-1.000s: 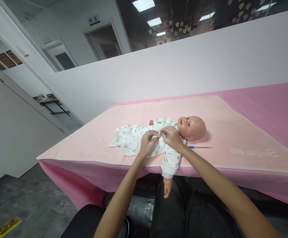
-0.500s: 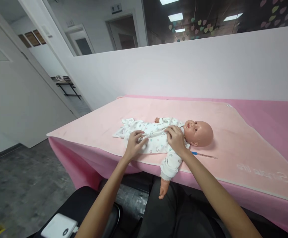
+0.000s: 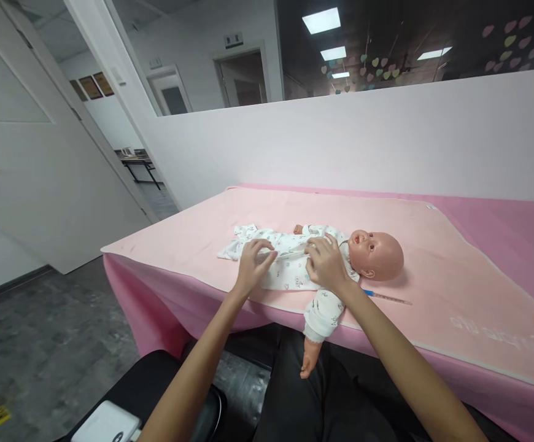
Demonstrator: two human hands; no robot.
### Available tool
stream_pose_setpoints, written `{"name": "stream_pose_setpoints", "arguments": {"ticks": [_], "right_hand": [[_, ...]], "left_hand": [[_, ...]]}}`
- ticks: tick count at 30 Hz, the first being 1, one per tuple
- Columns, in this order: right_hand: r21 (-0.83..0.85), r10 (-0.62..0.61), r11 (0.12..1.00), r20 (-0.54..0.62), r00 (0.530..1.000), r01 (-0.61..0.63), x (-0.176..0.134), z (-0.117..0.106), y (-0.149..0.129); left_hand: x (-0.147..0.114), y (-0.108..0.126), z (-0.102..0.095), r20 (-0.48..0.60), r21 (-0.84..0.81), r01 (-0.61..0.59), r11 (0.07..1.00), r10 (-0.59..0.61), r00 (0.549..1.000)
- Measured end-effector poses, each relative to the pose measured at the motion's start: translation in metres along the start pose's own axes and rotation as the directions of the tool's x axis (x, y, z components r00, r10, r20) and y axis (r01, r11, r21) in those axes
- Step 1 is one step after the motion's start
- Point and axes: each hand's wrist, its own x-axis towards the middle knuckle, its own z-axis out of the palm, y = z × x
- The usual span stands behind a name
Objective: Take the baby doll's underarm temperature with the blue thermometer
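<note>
A baby doll (image 3: pixel 290 277) in a white, small-patterned garment lies on its back, its bald head (image 3: pixel 382 256) to the right. One doll arm (image 3: pixel 313 353) hangs over the near table edge. Over the garment's lower part is my left hand (image 3: pixel 254 267), fingers bent and thumb apart from them. My right hand (image 3: pixel 328 264) is at the doll's upper chest, its fingers curved and spread, with the thumb apart. Between my hands runs the garment's front edge. Whether my fingertips touch the cloth is hard to see.
A pale pink blanket (image 3: pixel 433 245) covers the table over a darker pink cloth (image 3: pixel 501 221). Near the doll's head lies a thin thermometer-like stick with a blue end (image 3: pixel 389 298). A white device (image 3: pixel 105 423) rests on a black seat at lower left. A white wall (image 3: pixel 340 141) stands behind.
The camera view has shifted, so the scene sits slightly lower and farther right. Both hands have moved a little leftward relative to the doll and seem slightly lifted from the garment.
</note>
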Motion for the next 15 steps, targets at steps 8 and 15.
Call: {"name": "stream_pose_setpoints", "arguments": {"ticks": [8,15], "right_hand": [[-0.031,-0.104,0.993,0.148,0.983,0.11,0.014,0.016,-0.012],[-0.007,-0.036,0.999,0.117,0.992,0.037,0.009,0.017,-0.009]], "left_hand": [[-0.005,0.009,0.027,0.13,-0.13,-0.07,0.989,0.087,0.988],[-0.011,0.0,0.029,0.093,-0.224,0.003,0.974,0.018,0.995]]}}
